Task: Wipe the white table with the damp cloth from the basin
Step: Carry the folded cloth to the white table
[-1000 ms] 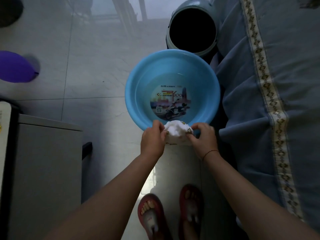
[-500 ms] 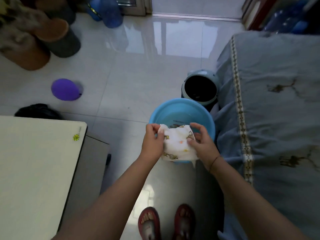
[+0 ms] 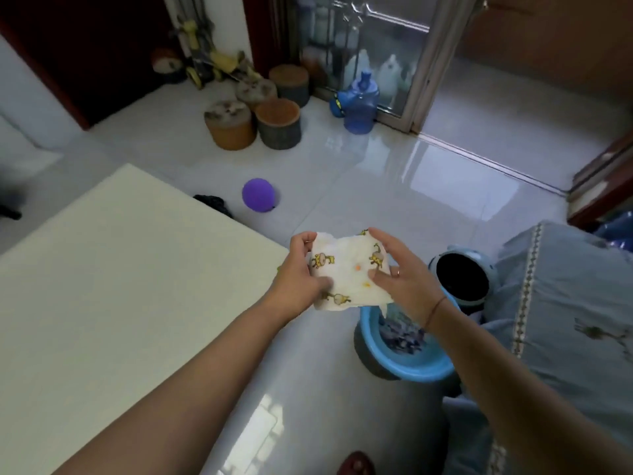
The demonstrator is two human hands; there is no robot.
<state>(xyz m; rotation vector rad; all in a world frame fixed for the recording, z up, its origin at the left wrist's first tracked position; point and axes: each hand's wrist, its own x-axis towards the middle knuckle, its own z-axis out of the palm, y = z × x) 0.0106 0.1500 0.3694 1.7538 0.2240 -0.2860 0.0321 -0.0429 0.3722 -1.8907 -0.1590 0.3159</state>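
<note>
- White cloth [image 3: 346,272] printed with yellow giraffe figures, head view: it is held spread in mid-air between both hands, off the floor and not yet touching the table [image 3: 113,286].
- Left hand [image 3: 301,272]: fingers curled closed on the cloth's left edge, thumb on the upper corner.
- Right hand [image 3: 397,272]: fingers loosely spread, pinching the cloth's upper right corner and lying over its right side; a thin cord sits on the wrist.
- Judgement: the two-handed hold appears meant to open the cloth out flat, giving a broad face for wiping.
- Blue basin [image 3: 407,351]: on the floor just below and right of the cloth, partly hidden by the right forearm; the cloth's lower corner hangs above its rim.
- Table: pale top at left, near corner just beside the left hand; the visible top carries nothing.
- Surroundings: dark-mouthed bin [image 3: 462,279] behind the basin; grey-blue bed cover [image 3: 555,303] at right; purple ball [image 3: 258,195] and dark bundle [image 3: 212,202] on the floor beyond the table.
- Obstruction: nothing visible stands between cloth and table.
</note>
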